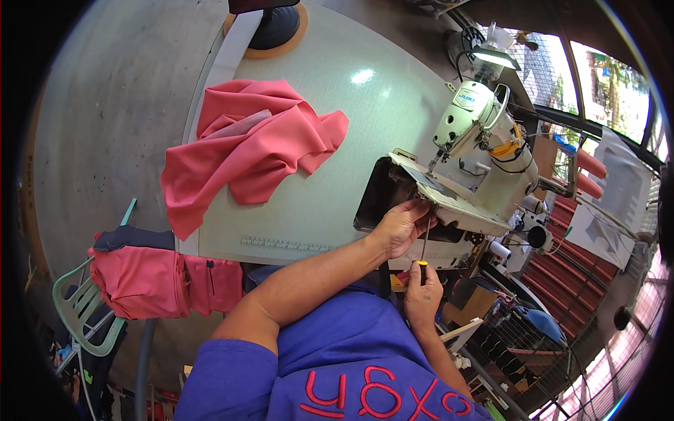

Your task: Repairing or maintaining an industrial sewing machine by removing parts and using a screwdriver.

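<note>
A pale green sewing machine (467, 112) stands at the right of the table, its bed (460, 203) raised out of a dark cutout (372, 196). My right hand (423, 298) is closed round a screwdriver (423, 264) with a yellow and black handle. The thin shaft points up to the near edge of the machine bed. There, my left hand (404, 226) has its fingers pinched together beside the screwdriver's tip. Whatever sits between those fingertips is hidden, and so is the tip itself.
Salmon-pink fabric (253, 140) lies crumpled on the table (365, 91) left of the machine. More pink pieces (151, 281) hang over a green plastic chair (77, 309). A printed ruler scale (284, 243) runs along the near edge. Thread cones (537, 235) stand at the right.
</note>
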